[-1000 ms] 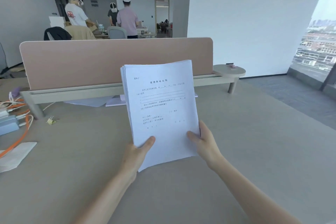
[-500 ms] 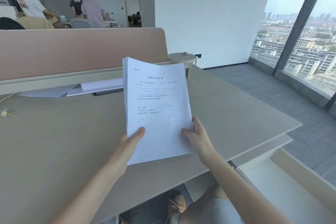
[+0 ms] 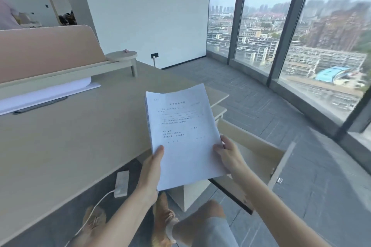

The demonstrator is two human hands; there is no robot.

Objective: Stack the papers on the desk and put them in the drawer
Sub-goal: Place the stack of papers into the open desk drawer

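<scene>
Print on the top sheet of the paper stack (image 3: pixel 184 136) too small and blurred to read. Inside of the open drawer (image 3: pixel 259 158) mostly hidden behind stack and right hand (image 3: pixel 230 156) — contents impossible to tell. Loose sheets (image 3: pixel 46 94) under the partition cut off at the left edge — city beyond the glass smeared

Matt white paper stack (image 3: pixel 184 134), smooth matt desk (image 3: pixel 70 136)

head-worn view, angled down, hands (image 3: pixel 192 164) close
</scene>
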